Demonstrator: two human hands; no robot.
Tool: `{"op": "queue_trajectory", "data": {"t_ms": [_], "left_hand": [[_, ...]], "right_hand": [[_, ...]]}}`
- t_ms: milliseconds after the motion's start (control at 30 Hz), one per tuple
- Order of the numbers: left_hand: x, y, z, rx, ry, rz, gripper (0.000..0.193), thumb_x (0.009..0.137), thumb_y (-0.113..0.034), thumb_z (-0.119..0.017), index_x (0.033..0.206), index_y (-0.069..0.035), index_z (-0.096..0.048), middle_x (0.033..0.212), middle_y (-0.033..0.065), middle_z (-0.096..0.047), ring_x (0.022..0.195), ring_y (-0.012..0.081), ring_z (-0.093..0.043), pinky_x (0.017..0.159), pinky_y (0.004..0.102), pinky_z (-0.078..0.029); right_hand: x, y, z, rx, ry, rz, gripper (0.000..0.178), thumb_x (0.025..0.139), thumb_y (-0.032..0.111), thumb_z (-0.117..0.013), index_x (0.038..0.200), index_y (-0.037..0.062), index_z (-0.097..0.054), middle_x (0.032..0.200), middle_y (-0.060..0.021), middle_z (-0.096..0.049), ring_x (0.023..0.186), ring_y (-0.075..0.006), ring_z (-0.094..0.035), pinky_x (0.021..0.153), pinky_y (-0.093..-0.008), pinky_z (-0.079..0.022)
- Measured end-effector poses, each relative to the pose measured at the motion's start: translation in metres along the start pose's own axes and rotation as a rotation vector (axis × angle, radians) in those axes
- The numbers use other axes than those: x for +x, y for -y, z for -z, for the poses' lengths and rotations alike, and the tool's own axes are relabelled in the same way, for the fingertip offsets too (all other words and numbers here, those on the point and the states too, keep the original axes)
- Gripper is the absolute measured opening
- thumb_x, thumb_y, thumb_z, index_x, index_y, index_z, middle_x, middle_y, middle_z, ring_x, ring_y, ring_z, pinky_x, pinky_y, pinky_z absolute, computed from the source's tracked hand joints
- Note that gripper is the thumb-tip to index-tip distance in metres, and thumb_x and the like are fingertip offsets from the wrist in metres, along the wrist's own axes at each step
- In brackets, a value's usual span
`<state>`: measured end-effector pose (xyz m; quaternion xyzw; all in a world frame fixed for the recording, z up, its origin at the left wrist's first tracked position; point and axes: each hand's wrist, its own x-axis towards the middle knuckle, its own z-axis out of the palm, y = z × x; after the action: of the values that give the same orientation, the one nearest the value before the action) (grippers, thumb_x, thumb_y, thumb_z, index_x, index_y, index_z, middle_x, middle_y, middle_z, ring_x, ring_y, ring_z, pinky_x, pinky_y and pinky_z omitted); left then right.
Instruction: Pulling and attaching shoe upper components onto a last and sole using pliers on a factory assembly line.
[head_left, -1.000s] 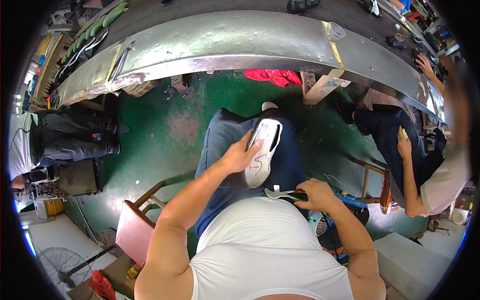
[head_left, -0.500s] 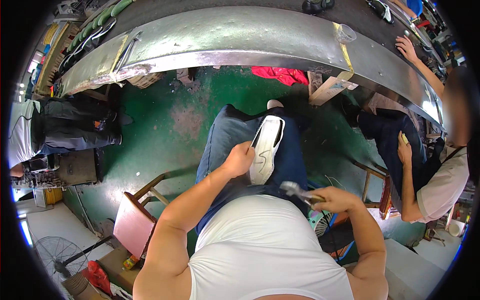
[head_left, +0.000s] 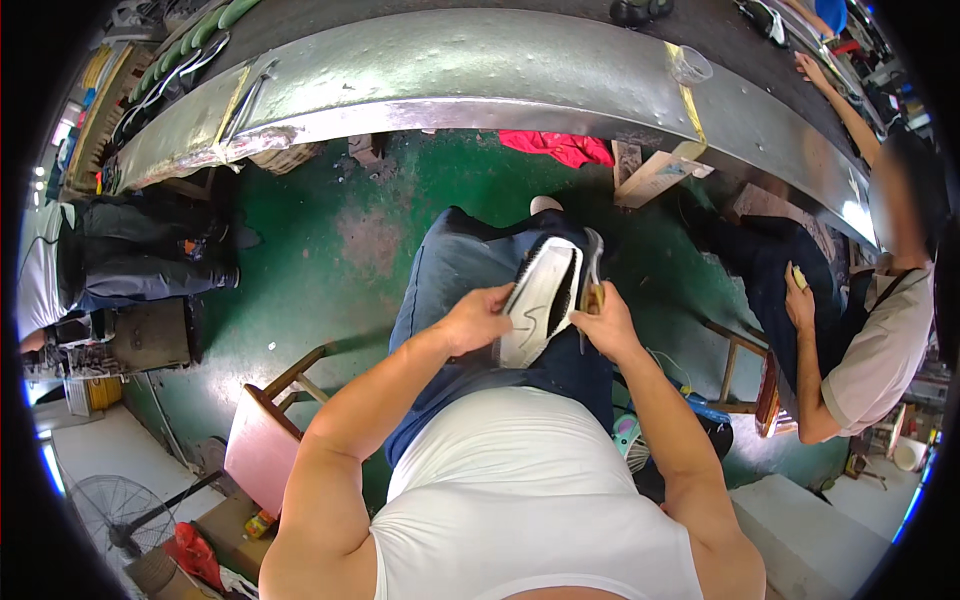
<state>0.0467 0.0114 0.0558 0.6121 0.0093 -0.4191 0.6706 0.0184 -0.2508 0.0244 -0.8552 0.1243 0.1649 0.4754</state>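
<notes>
A white shoe with a dark curved line lies tilted above my lap, its dark opening turned to the right. My left hand is closed on its left edge, thumb on the white surface. A hammer with a metal head and yellowish handle stands upright just right of the shoe. My right hand is closed around its handle, and the fingertips touch the shoe's right edge. Part of the hammer is hidden behind the hand.
A long metal-edged bench runs across the front, with a clear cup on it. Another person sits at the right; one more stands at the left. A pink-topped stool and a fan are at lower left.
My right hand has brought the hammer up and forward from near my waist to the shoe's right side. The shoe has turned, showing its opening on the right. The neighbour's far hand has shifted.
</notes>
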Motion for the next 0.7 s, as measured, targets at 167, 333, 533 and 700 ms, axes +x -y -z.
{"op": "queue_trajectory", "data": {"t_ms": [167,333,533,700], "left_hand": [[-0.008,0.043,-0.008,0.151,-0.035,-0.168,0.089,0.086,0.008,-0.059,0.16,-0.003,-0.011,0.154,0.0112,-0.04,0.139,0.018,-0.039,0.117,0.0305,-0.028],[-0.006,0.06,-0.014,0.029,-0.05,-0.156,0.09,0.09,0.003,-0.061,0.16,-0.002,-0.004,0.158,0.0142,-0.032,0.143,0.0199,-0.033,0.119,0.0318,-0.022],[-0.004,0.055,-0.021,0.199,-0.06,-0.137,0.089,0.092,0.001,-0.061,0.159,0.001,-0.002,0.16,0.0173,-0.028,0.145,0.0211,-0.03,0.12,0.0302,-0.02],[-0.003,0.066,-0.025,-0.01,-0.06,-0.232,0.078,0.102,-0.019,-0.052,0.158,0.003,-0.003,0.162,0.019,-0.024,0.149,0.0209,-0.024,0.121,0.0314,-0.018]], "right_hand": [[-0.053,0.014,0.04,0.062,0.131,0.04,0.038,0.085,0.01,-0.067,0.12,0.0023,-0.055,0.092,-0.0128,-0.068,0.085,-0.0225,-0.068,0.077,-0.0374,-0.053],[-0.076,0.057,0.064,-0.246,0.532,0.193,0.052,0.086,0.002,-0.062,0.136,0.0007,-0.049,0.107,-0.0187,-0.067,0.098,-0.0356,-0.066,0.088,-0.0391,-0.052],[-0.062,0.06,0.06,-0.504,0.475,0.415,0.055,0.084,-0.003,-0.058,0.136,-0.0107,-0.042,0.126,-0.0315,-0.054,0.115,-0.0427,-0.058,0.099,-0.0451,-0.048],[-0.042,0.12,0.055,-0.906,0.614,0.334,0.042,0.087,0.005,-0.06,0.126,-0.0075,-0.05,0.113,-0.0256,-0.062,0.103,-0.0417,-0.063,0.088,-0.0468,-0.052]]}}
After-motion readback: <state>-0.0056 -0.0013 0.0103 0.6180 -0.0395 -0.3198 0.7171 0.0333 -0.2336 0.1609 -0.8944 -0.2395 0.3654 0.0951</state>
